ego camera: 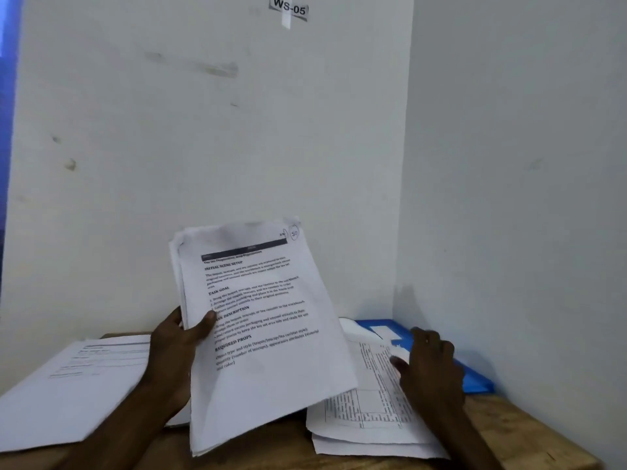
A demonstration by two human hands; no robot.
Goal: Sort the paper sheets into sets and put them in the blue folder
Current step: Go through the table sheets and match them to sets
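My left hand [176,347] grips a stack of printed sheets [261,334] by its left edge, thumb on the front, holding it upright above the table. My right hand [429,364] rests on a second pile of sheets [366,412] with a printed table on top, lying flat at the right; its fingers are curled over the pile's far edge. The blue folder [475,378] lies under that pile in the back right corner, mostly hidden. A third pile of sheets [68,385] lies flat at the left.
The wooden table [529,439] stands in a corner between two white walls. Its bare surface shows at the front right. A label reading WS-05 [289,8] is taped to the back wall.
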